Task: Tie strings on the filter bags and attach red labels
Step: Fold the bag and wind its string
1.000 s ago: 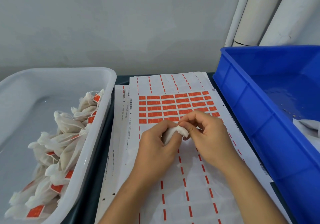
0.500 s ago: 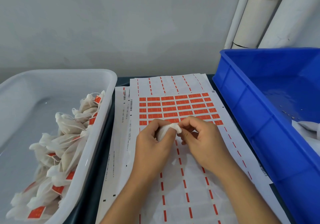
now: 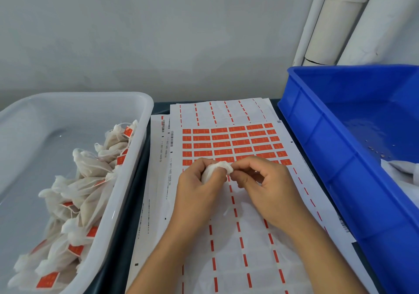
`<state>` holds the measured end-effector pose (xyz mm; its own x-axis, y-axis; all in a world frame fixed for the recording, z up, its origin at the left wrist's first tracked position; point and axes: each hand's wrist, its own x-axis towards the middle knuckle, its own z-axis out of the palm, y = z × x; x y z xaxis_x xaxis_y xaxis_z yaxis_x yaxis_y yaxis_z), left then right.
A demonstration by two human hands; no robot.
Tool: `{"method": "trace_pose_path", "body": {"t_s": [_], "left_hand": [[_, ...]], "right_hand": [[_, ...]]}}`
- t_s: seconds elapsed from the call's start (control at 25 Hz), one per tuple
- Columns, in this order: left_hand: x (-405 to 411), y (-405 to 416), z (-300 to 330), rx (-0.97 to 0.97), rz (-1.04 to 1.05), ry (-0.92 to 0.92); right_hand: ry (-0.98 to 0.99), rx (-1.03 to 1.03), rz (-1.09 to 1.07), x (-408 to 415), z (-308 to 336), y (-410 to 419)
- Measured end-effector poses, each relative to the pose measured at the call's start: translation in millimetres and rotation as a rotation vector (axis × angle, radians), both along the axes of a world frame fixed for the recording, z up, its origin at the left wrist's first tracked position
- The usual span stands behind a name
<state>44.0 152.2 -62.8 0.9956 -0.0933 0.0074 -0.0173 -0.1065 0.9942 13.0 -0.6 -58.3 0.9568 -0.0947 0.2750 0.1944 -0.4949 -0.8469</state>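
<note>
My left hand (image 3: 199,187) grips a small white filter bag (image 3: 215,169) above the label sheet, its gathered top poking out to the right. My right hand (image 3: 265,184) pinches at that gathered top with thumb and forefinger. The string itself is too thin to make out. Under both hands lies a sheet of red labels (image 3: 229,142), with several rows of labels left near its far end and bare backing paper nearer me.
A white tub (image 3: 127,180) on the left holds several finished bags with red labels. A blue crate (image 3: 326,157) on the right holds some white bags at its near right corner. White pipes (image 3: 335,21) stand at the back right against the grey wall.
Both hands have stayed together on the bag, and the right fingers have shifted slightly at the bag's top. The camera has tilted a little.
</note>
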Motion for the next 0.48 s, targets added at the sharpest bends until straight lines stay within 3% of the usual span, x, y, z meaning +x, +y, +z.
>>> {"method": "trace_pose_path", "body": {"t_s": [0.48], "left_hand": [[-0.9,-0.3,-1.9,0.035,-0.007,-0.028]], "right_hand": [[0.041,0.067,0.043,-0.4,-5.3,1.5]]}}
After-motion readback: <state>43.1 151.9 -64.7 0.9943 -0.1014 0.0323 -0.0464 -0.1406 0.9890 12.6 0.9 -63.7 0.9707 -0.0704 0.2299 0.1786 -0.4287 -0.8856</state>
